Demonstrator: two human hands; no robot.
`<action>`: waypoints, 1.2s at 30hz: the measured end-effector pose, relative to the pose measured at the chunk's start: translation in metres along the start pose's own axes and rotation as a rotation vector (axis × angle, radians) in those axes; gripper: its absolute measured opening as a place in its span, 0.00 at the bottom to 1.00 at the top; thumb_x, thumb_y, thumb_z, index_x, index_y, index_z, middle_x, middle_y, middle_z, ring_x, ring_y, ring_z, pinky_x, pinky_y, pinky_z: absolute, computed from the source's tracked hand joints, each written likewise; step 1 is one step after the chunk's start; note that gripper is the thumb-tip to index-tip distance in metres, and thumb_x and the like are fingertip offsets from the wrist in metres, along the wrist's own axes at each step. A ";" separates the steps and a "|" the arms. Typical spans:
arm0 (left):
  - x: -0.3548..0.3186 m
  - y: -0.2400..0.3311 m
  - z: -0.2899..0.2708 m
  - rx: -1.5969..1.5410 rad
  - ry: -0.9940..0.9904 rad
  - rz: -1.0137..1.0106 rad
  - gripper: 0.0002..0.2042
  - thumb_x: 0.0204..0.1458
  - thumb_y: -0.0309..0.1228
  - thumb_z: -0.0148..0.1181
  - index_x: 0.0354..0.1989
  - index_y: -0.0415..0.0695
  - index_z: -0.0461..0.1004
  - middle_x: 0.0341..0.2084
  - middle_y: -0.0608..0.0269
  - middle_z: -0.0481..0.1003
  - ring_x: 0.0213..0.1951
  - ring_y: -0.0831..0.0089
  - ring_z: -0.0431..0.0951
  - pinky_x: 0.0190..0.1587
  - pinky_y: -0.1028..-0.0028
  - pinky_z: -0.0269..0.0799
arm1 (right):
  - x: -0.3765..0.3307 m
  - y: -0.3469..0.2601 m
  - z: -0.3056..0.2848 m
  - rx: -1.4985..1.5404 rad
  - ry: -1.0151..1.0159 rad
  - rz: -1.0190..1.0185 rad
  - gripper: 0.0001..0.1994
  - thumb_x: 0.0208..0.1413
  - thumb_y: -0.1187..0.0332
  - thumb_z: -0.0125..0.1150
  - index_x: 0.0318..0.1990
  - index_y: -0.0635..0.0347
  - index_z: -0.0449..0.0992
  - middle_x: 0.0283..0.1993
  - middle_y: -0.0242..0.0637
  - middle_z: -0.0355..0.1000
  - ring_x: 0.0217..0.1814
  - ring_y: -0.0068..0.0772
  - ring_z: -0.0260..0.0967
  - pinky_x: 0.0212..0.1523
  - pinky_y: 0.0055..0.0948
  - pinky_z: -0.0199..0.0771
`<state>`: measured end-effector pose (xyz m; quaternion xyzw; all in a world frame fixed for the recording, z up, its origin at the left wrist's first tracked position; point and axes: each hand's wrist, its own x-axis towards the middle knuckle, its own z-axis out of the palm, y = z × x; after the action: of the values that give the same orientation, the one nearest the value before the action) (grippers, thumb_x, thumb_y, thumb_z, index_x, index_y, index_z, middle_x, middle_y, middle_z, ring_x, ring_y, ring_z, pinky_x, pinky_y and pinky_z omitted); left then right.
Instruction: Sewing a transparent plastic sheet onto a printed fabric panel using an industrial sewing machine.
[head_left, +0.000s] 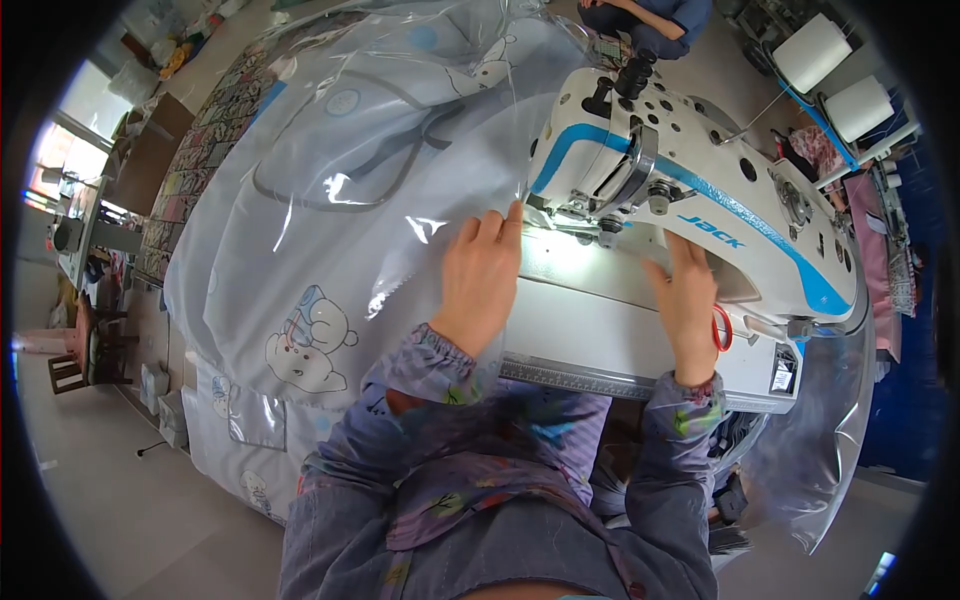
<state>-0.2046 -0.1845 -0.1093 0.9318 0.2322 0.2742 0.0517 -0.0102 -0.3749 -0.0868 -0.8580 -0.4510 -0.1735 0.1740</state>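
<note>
My left hand (480,285) is closed on the edge of a large pale grey, clear-coated sheet (390,250) printed with cartoon animals, just left of the needle area. The sheet spreads in glossy folds over the left side. A white and blue sewing machine (700,190) stands at the right, its lamp lighting the bed (590,300) below the presser foot. My right hand (687,300) reaches under the machine's arm, thumb apart from the fingers. Its fingertips are partly hidden by the arm, and I see nothing held. A red ring-shaped handle (722,327) lies beside that wrist.
Two white thread cones (835,80) stand on a rack at the upper right. A ruler strip (580,378) runs along the bed's front edge. Clear plastic (815,440) hangs at the right. Another person (650,22) sits beyond the machine. A wooden chair (90,340) stands at far left.
</note>
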 end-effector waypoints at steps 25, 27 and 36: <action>0.004 0.036 0.015 -0.295 -0.214 -0.147 0.20 0.47 0.17 0.55 0.51 0.27 0.71 0.40 0.44 0.71 0.41 0.51 0.76 0.41 0.60 0.76 | 0.000 0.022 -0.001 0.191 -0.103 0.117 0.06 0.55 0.67 0.66 0.35 0.61 0.81 0.33 0.42 0.77 0.31 0.47 0.75 0.34 0.39 0.73; 0.010 0.033 0.015 -0.279 -0.241 -0.153 0.20 0.48 0.17 0.55 0.52 0.27 0.71 0.40 0.44 0.71 0.41 0.51 0.76 0.41 0.60 0.76 | 0.001 0.020 -0.002 0.195 -0.119 0.146 0.06 0.55 0.67 0.66 0.35 0.61 0.81 0.34 0.42 0.77 0.31 0.47 0.75 0.34 0.38 0.72; 0.015 0.033 0.025 -0.283 -0.279 -0.143 0.20 0.50 0.19 0.56 0.53 0.28 0.71 0.39 0.44 0.72 0.39 0.50 0.77 0.40 0.59 0.76 | -0.001 0.016 -0.003 0.186 -0.123 0.132 0.06 0.56 0.68 0.66 0.34 0.61 0.79 0.33 0.41 0.74 0.31 0.49 0.73 0.33 0.40 0.71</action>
<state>-0.1671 -0.2063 -0.1158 0.9253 0.2475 0.1680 0.2331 0.0019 -0.3855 -0.0873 -0.8750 -0.4175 -0.0663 0.2360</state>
